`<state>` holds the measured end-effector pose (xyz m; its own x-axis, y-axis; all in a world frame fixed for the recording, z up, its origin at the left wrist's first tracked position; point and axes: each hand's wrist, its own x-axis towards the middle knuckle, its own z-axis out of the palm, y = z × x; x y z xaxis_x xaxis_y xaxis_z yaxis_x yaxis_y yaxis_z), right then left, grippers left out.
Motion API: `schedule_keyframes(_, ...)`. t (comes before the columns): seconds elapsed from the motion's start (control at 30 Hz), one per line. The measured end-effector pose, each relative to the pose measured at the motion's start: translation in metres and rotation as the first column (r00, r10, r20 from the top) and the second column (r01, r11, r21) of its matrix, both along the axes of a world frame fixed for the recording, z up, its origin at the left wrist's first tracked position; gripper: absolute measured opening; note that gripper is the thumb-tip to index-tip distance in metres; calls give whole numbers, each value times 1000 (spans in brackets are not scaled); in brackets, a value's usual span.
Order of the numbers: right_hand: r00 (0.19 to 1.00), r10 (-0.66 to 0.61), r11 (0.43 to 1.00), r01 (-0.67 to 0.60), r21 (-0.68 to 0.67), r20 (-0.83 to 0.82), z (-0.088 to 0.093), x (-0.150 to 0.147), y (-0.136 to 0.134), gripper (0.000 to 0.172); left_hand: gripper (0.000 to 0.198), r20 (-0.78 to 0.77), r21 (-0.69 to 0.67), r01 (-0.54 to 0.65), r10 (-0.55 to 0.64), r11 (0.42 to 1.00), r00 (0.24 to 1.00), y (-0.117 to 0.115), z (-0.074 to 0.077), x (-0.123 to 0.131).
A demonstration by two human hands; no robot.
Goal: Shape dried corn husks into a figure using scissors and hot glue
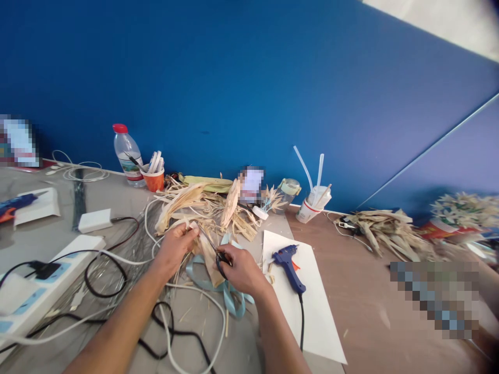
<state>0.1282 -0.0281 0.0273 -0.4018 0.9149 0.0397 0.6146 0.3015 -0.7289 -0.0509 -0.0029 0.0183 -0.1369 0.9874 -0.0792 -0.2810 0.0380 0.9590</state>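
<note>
My left hand (176, 245) pinches one end of a strip of dried corn husk (210, 259) just above the table. My right hand (240, 269) grips black-handled scissors (218, 253), their blades pointing up-left across the husk. A pale blue ribbon (230, 298) lies curled beneath both hands. Just behind them sits a heap of dried corn husks (202, 208).
A blue glue gun (288, 262) rests on a white sheet (307, 306) to the right. White and black cables (163, 317) and a power strip (35, 291) lie left. A water bottle (127, 153), an orange cup (154, 179), a paper cup with sticks (312, 205) and more husks (385, 234) line the blue wall.
</note>
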Motion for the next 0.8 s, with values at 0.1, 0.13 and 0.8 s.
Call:
schedule_keyframes(0.1, 1000, -1, 1000, 1, -4, -15, -2, 0, 0, 29, 28, 3, 1, -6, 6, 1000, 1000, -1, 2, 1)
schedule_keyframes(0.13, 1000, 0, 1000, -1, -4, -18, -2, 0, 0, 29, 27, 0, 1, -5, 5, 1000, 1000, -1, 3, 1)
schedule_keyframes(0.8, 979, -204, 970, 199, 141, 19, -5, 8, 9, 32, 25, 32, 21, 25, -25, 999, 999, 3, -12, -6)
